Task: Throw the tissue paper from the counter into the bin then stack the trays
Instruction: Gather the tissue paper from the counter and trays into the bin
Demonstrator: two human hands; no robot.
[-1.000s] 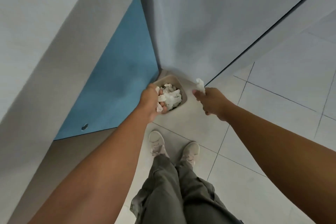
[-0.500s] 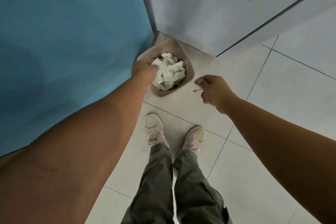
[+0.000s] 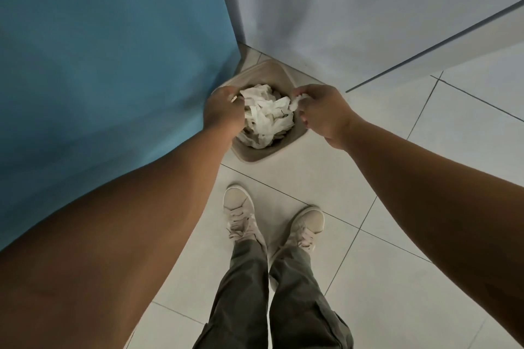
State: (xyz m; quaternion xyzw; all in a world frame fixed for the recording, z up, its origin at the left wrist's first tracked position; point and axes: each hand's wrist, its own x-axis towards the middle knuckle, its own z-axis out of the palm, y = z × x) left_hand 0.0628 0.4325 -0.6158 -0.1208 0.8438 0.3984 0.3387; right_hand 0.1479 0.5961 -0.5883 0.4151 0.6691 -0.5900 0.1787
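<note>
White crumpled tissue paper [image 3: 266, 119] fills the bin [image 3: 255, 157]; our left hand [image 3: 224, 113] curls into it, grip unclear, right hand [image 3: 326, 116] pinching some.

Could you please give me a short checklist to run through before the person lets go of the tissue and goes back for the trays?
1. Right hand over the bin: ok, its fingertips sit at the right rim.
2. Scrap of tissue released: not ok, the right hand pinches it.
3. Left hand empty: cannot tell, its fingers curl down into the tissue pile.
4. Room in the bin: cannot tell, the pile rises close to the rim.
5. Floor beside the bin free of stray tissue: ok on the tiles that show.
6. Trays ready to stack: cannot tell, none is in view.
</note>
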